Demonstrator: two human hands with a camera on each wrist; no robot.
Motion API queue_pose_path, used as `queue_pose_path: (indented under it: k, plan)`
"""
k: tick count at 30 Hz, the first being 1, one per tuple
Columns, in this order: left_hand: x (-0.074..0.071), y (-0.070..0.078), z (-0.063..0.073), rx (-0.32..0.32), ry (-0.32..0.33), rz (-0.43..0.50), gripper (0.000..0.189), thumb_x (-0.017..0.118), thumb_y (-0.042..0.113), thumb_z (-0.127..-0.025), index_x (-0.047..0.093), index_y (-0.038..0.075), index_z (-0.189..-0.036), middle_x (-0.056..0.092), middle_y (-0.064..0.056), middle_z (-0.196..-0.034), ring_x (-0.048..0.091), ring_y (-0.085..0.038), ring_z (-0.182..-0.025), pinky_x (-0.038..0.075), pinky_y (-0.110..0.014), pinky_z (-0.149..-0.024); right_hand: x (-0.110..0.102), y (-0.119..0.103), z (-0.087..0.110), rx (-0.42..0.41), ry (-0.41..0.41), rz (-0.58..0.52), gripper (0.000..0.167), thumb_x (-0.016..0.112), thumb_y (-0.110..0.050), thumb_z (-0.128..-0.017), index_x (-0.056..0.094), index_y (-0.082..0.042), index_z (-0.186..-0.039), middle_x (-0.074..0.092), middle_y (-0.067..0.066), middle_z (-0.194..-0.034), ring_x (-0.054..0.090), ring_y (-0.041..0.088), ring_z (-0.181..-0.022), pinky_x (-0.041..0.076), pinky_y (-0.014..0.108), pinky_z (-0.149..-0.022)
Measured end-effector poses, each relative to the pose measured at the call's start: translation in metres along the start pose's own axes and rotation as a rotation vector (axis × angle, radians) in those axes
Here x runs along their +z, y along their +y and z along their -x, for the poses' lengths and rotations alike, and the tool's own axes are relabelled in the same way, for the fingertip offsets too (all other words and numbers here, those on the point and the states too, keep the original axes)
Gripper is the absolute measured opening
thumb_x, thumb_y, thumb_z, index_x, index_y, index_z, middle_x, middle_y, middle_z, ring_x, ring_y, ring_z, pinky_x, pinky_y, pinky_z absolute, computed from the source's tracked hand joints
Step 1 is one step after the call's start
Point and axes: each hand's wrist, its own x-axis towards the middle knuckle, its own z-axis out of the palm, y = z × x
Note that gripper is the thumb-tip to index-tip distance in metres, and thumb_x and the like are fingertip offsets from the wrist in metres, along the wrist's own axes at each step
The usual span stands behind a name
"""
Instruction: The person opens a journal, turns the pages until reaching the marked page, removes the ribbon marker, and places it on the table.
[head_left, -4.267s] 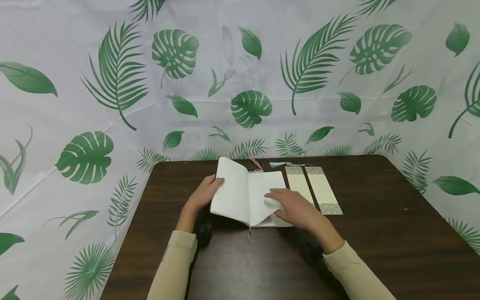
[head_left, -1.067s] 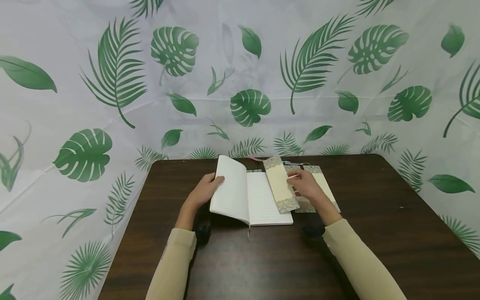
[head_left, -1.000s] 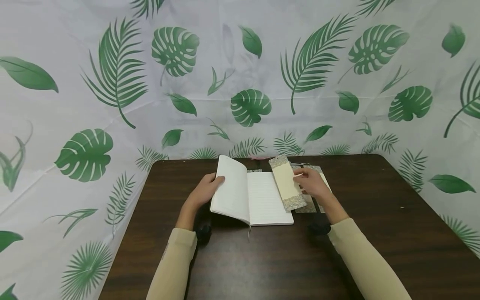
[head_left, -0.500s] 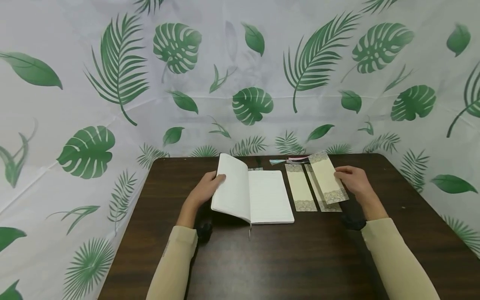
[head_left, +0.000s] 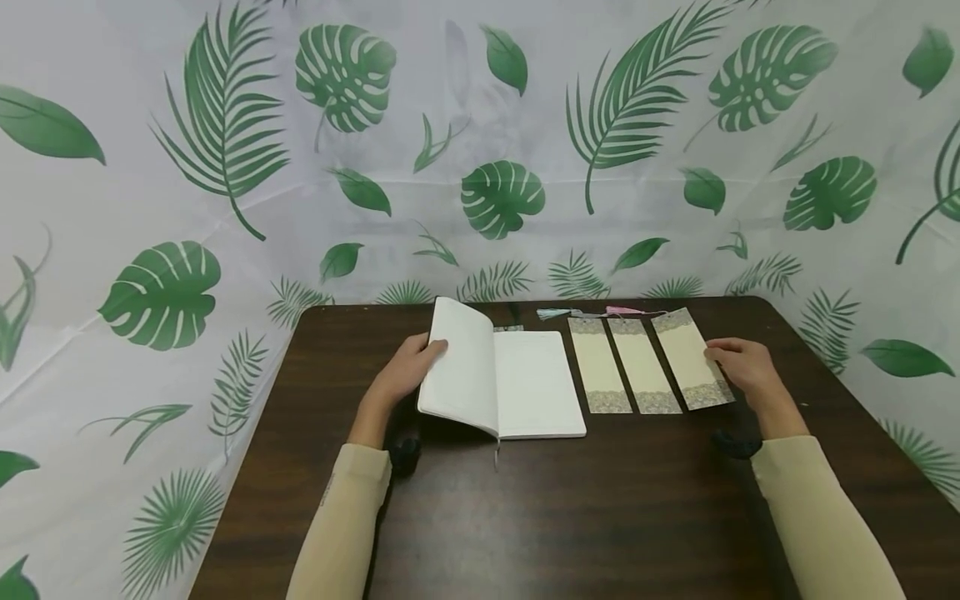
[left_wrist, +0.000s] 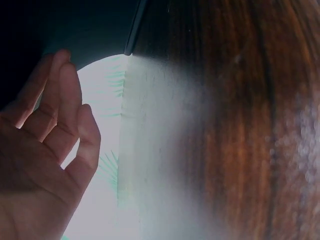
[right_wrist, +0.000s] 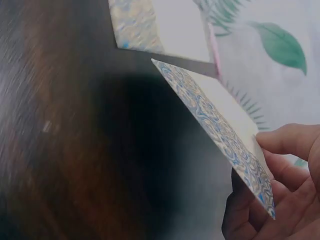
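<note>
A notebook (head_left: 536, 383) lies open on the dark wooden table. My left hand (head_left: 405, 367) holds its raised left side at the outer edge, thumb on the white page and fingers behind it. In the left wrist view the fingers of that hand (left_wrist: 55, 120) show beneath the dark cover. At the right, my right hand (head_left: 750, 367) pinches a cream bookmark (head_left: 684, 354) with patterned ends by its right edge. The right wrist view shows this bookmark (right_wrist: 215, 112) tilted, its near edge raised off the table. Left of it lie two similar bookmarks, one (head_left: 600, 358) beside the notebook, another (head_left: 643, 362) between.
Light blue (head_left: 553, 314) and pink (head_left: 624, 311) tassels lie along the table's back edge. A small patterned end (head_left: 508, 328) shows behind the notebook's top edge. A leaf-print cloth (head_left: 502, 108) hangs behind the table (head_left: 585, 517). A ribbon (head_left: 497, 454) hangs from the notebook's spine.
My right hand has turned a page, lifted the bookmark off the notebook and carried it right, past the other two bookmarks. The pink tassel moved right with it. My left hand has kept its hold.
</note>
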Motion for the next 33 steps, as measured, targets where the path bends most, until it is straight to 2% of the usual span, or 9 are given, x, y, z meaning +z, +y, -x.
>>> queue_pose_path:
  k: [5, 10, 15, 18, 21, 25, 28, 30, 33]
  plan:
    - [-0.002, -0.001, -0.001, 0.000, -0.006, -0.016, 0.047, 0.043, 0.039, -0.116, 0.064, 0.000, -0.134, 0.070, -0.013, -0.098, 0.070, -0.022, -0.078, 0.059, -0.037, -0.076, 0.000, 0.006, -0.003, 0.011, 0.009, 0.030, 0.056, 0.045, -0.030, -0.114, 0.048, 0.009, -0.154, 0.040, 0.039, -0.161, 0.049, 0.053, -0.138, 0.048, 0.065, -0.107]
    - [-0.003, -0.001, -0.001, -0.001, -0.011, -0.019, 0.048, 0.043, 0.039, -0.116, 0.064, 0.001, -0.134, 0.070, -0.013, -0.098, 0.070, -0.023, -0.078, 0.059, -0.038, -0.076, 0.000, 0.009, -0.004, 0.027, 0.006, 0.014, 0.054, 0.045, -0.030, -0.114, 0.050, 0.009, -0.152, 0.045, 0.037, -0.157, 0.057, 0.048, -0.128, 0.055, 0.049, -0.092]
    - [-0.002, -0.001, -0.001, 0.001, -0.014, -0.012, 0.047, 0.042, 0.038, -0.116, 0.064, 0.001, -0.134, 0.070, -0.013, -0.098, 0.070, -0.023, -0.077, 0.059, -0.038, -0.075, 0.004, 0.009, -0.001, 0.012, 0.030, 0.017, 0.051, 0.043, -0.026, -0.115, 0.051, 0.011, -0.150, 0.047, 0.038, -0.155, 0.056, 0.052, -0.130, 0.054, 0.054, -0.094]
    - [-0.002, -0.001, 0.000, -0.005, -0.014, -0.009, 0.046, 0.042, 0.037, -0.116, 0.064, 0.001, -0.134, 0.070, -0.013, -0.097, 0.070, -0.023, -0.076, 0.059, -0.038, -0.075, 0.011, 0.004, 0.003, -0.007, 0.061, 0.040, 0.049, 0.044, -0.026, -0.115, 0.054, 0.011, -0.147, 0.050, 0.038, -0.151, 0.058, 0.052, -0.128, 0.055, 0.052, -0.089]
    - [-0.003, 0.000, 0.000, -0.010, -0.006, -0.010, 0.047, 0.042, 0.037, -0.116, 0.064, 0.000, -0.134, 0.071, -0.013, -0.097, 0.070, -0.022, -0.076, 0.059, -0.037, -0.075, 0.022, -0.009, 0.009, -0.090, 0.072, 0.038, 0.050, 0.047, -0.028, -0.115, 0.057, 0.010, -0.145, 0.057, 0.036, -0.145, 0.064, 0.046, -0.119, 0.058, 0.042, -0.082]
    - [-0.006, 0.000, 0.000, -0.008, 0.002, -0.017, 0.047, 0.042, 0.037, -0.116, 0.064, 0.000, -0.135, 0.071, -0.013, -0.099, 0.070, -0.022, -0.078, 0.059, -0.037, -0.075, 0.038, -0.033, 0.021, -0.216, 0.034, 0.008, 0.053, 0.048, -0.034, -0.115, 0.059, 0.009, -0.145, 0.063, 0.035, -0.139, 0.070, 0.037, -0.109, 0.058, 0.042, -0.086]
    - [-0.005, 0.000, 0.000, -0.004, 0.005, -0.018, 0.047, 0.042, 0.036, -0.116, 0.063, -0.001, -0.136, 0.071, -0.014, -0.100, 0.070, -0.021, -0.078, 0.059, -0.037, -0.075, 0.052, -0.056, 0.036, -0.282, -0.027, 0.012, 0.054, 0.049, -0.037, -0.115, 0.060, 0.007, -0.144, 0.066, 0.032, -0.135, 0.070, 0.033, -0.107, 0.057, 0.047, -0.091]
    - [-0.004, -0.001, 0.000, -0.007, 0.002, -0.013, 0.047, 0.042, 0.036, -0.116, 0.062, -0.001, -0.137, 0.071, -0.015, -0.101, 0.070, -0.021, -0.078, 0.059, -0.036, -0.076, 0.063, -0.073, 0.050, -0.351, -0.069, 0.035, 0.050, 0.051, -0.036, -0.115, 0.063, 0.005, -0.140, 0.069, 0.029, -0.131, 0.071, 0.032, -0.105, 0.058, 0.043, -0.089]
    - [-0.001, -0.004, 0.001, -0.019, 0.000, -0.017, 0.047, 0.043, 0.037, -0.116, 0.061, 0.001, -0.138, 0.071, -0.015, -0.103, 0.070, -0.021, -0.079, 0.058, -0.036, -0.077, 0.083, -0.097, 0.074, -0.463, -0.154, 0.075, 0.042, 0.056, -0.032, -0.114, 0.067, 0.002, -0.136, 0.072, 0.025, -0.127, 0.071, 0.036, -0.106, 0.057, 0.039, -0.087]
